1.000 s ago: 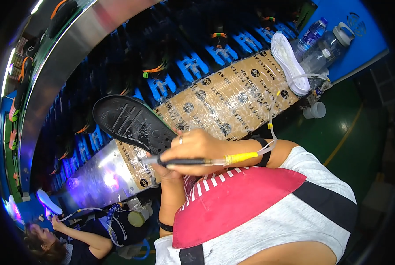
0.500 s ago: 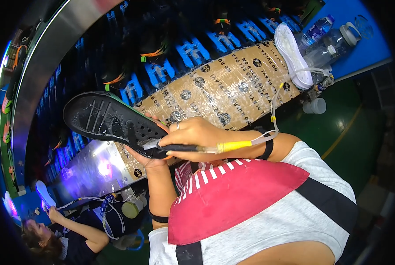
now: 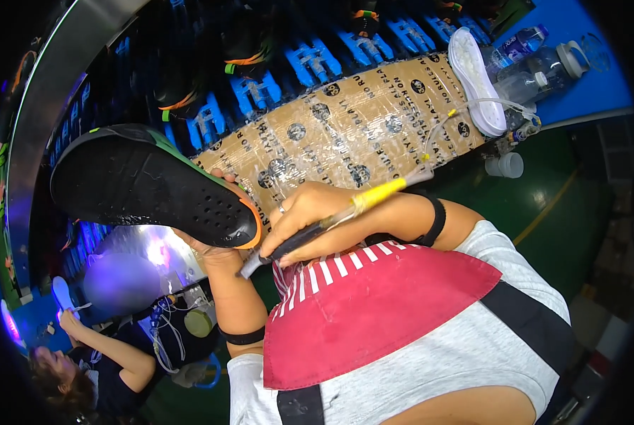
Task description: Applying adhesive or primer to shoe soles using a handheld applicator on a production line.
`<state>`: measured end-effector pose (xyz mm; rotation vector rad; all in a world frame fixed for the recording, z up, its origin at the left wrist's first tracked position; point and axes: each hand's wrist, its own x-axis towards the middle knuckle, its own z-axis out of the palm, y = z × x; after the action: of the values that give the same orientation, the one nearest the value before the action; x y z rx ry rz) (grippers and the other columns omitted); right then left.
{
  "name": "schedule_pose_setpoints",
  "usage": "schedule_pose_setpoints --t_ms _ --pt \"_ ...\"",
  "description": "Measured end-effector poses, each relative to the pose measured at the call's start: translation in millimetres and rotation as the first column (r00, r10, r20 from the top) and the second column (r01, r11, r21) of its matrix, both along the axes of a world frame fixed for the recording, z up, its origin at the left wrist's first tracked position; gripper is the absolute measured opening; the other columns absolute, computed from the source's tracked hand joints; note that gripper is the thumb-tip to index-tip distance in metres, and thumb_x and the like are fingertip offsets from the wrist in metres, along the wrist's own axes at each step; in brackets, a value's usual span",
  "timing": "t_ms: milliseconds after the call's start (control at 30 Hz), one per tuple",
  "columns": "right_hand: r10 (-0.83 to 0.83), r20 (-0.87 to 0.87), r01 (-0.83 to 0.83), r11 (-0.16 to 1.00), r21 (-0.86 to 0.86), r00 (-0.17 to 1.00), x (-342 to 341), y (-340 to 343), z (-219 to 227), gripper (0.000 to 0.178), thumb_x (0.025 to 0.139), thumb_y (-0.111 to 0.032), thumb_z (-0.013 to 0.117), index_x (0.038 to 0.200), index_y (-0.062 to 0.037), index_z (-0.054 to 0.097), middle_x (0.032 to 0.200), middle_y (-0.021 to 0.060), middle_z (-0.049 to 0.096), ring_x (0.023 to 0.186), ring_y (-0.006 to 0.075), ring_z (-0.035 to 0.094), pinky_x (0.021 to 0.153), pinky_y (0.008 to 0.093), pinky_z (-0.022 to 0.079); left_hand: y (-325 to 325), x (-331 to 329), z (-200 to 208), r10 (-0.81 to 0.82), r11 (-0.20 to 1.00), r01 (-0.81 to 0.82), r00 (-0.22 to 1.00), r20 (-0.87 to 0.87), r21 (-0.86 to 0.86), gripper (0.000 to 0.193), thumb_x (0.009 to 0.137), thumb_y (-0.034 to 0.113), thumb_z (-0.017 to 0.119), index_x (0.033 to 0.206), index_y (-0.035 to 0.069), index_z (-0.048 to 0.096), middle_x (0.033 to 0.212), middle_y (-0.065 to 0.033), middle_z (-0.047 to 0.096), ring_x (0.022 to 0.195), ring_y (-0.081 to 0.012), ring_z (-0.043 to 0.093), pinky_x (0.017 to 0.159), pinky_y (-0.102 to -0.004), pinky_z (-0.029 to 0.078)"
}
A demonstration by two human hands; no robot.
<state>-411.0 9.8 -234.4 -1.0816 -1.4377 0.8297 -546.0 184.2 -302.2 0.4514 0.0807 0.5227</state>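
My left hand (image 3: 207,249) grips a black shoe upper (image 3: 147,188) from beneath at its heel end. Its dark bottom faces up, with rows of small holes near the heel and orange and green edging. Some fingers show past its far edge; the palm is hidden. In my closed right hand (image 3: 324,216) is a brush (image 3: 299,242) with a dark grip, a yellow-wrapped end and a clear tube. Its pale tip points down over my left forearm, apart from the shoe upper.
A cardboard-covered bench (image 3: 345,134) runs behind my hands. A white shoe sole (image 3: 477,81) lies at its right end beside plastic bottles (image 3: 544,67). Blue racks (image 3: 313,62) carrying shoes line the far side. A co-worker's arm (image 3: 111,345) holds another sole (image 3: 62,292) at lower left.
The brush has come off the shoe upper's bottom and dropped toward me, its tip now lower. My left hand has moved the shoe upper left and tilted it. The bottom looks more evenly dark.
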Motion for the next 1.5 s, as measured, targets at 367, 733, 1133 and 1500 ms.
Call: schedule_pose_setpoints --t_ms 367,733,1133,1500 --pt "-0.009 0.042 0.007 0.998 0.061 0.999 1.3 0.2 -3.1 0.024 0.072 -0.014 0.072 0.096 -0.0127 0.07 0.073 0.01 0.064 0.066 0.0271 0.061 0.057 0.0341 0.046 24.3 -16.1 -3.1 -0.192 0.968 0.205 0.976 -0.101 0.142 0.091 0.068 0.056 0.071 0.134 0.003 0.038 0.124 -0.0236 0.05 0.11 -0.0409 0.052 0.093 -0.0519 0.045" --pt "-0.03 0.055 0.027 0.998 0.057 0.998 5.6 -0.3 -4.1 0.023 0.072 -0.016 0.073 0.095 -0.0134 0.071 0.08 0.0109 0.066 0.07 0.0266 0.063 0.062 0.0341 0.049 40.0 -15.3 13.8 -0.313 0.911 0.374 0.901 -0.302 0.171 0.055 0.087 0.027 0.055 0.129 -0.005 0.042 0.125 -0.0195 0.053 0.112 -0.0286 0.056 0.097 -0.0406 0.044" --pt "0.055 0.17 -0.077 0.989 0.126 0.984 13.3 2.3 -10.8 0.028 0.074 -0.006 0.072 0.101 -0.0097 0.068 0.076 0.0095 0.064 0.067 0.0247 0.062 0.058 0.032 0.047 33.7 3.2 52.5 -0.309 0.741 0.6 0.704 -0.64 0.302 0.043 0.093 0.022 0.048 0.122 -0.009 0.05 0.11 -0.0167 0.061 0.095 -0.0189 0.062 0.083 -0.0283 0.049" --pt "0.051 0.112 -0.068 0.985 0.158 0.992 9.8 2.0 -10.7 0.024 0.075 -0.01 0.071 0.098 -0.0112 0.069 0.069 0.0075 0.061 0.064 0.0251 0.061 0.058 0.0342 0.047 29.3 11.4 64.5 -0.29 0.614 0.725 0.574 -0.766 0.311 0.041 0.093 0.026 0.052 0.117 -0.007 0.056 0.099 -0.0135 0.065 0.083 -0.0144 0.063 0.075 -0.0251 0.051"
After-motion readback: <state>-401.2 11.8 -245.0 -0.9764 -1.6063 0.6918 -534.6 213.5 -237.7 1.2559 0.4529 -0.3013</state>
